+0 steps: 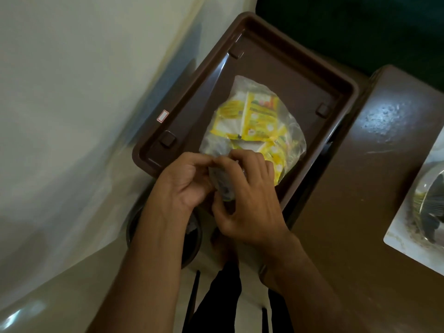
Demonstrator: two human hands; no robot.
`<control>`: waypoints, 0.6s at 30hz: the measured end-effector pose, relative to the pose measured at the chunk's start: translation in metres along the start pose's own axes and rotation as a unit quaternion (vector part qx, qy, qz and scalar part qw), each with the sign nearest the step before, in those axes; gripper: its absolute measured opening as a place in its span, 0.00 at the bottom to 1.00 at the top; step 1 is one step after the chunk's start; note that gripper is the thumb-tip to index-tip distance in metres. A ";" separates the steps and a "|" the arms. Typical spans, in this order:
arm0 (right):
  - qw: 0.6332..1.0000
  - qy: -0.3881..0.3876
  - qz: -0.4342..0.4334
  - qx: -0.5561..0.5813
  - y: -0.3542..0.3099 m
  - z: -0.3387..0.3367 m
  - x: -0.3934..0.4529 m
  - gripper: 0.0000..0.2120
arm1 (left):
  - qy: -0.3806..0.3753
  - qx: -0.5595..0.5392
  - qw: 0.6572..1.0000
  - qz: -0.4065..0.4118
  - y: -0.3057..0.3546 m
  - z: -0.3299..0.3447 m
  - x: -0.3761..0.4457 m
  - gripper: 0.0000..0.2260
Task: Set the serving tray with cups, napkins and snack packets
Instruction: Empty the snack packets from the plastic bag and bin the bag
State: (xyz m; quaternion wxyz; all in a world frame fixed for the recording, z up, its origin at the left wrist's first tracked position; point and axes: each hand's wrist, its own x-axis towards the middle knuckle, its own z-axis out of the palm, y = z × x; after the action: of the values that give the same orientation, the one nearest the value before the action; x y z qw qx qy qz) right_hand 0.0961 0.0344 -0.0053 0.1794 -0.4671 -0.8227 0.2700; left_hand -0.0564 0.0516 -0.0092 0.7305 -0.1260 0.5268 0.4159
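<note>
Brown glossy tabletop [374, 188] at 3 o'clock, pale wall or floor surface filling 9 to 11 o'clock, dark green area at 1 o'clock. Brown plastic serving tray [300, 68] lying tilted across frame centre, long axis running 7 to 1 o'clock, its near corner overhanging the tabletop edge. Small raised square pads on tray floor near three corners. White sticker with red border [162, 116] on tray's 9 o'clock rim. Clear plastic bag [292, 131] resting on tray floor, centre to 5 o'clock side, holding several yellow-and-white snack packets [259, 116] bunched together, print too blurred to read. Left hand [185, 181] at 6 o'clock edge of tray, fingers curled, tips pinching the bag's gathered mouth. Right hand [249, 200] just beside, touching left hand, fingers bent over the same twisted neck of plastic, thumb below; both sets of fingers clamped on the bag's closed end. Bare forearms entering from 6 o'clock. White placemat [403, 227] at 4 o'clock on tabletop, carrying a round glass item with dark contents [432, 207], partly cut off by frame edge, identity unclear. Dark round object [192, 239] below left wrist, mostly hidden. Dark trousers and pale floor visible at 6 o'clock between the arms.
</note>
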 end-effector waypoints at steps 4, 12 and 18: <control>0.997 -0.065 0.023 -0.029 0.005 0.001 -0.001 0.36 | 0.031 0.003 0.999 0.020 0.001 0.006 0.005 0.13; 0.996 0.055 0.058 -0.025 0.022 -0.007 0.013 0.27 | 0.024 -0.155 0.978 0.138 0.002 0.014 0.008 0.20; 0.989 0.115 0.092 0.029 0.037 -0.019 0.025 0.13 | 0.052 -0.128 0.972 0.190 0.005 0.013 0.015 0.35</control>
State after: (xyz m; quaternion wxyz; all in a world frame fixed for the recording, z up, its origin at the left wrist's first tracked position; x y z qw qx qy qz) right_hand 0.1192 0.0769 -0.0116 0.2612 -0.5632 -0.7418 0.2537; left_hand -0.0499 0.0699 -0.0156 0.5878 -0.1374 0.5210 0.6035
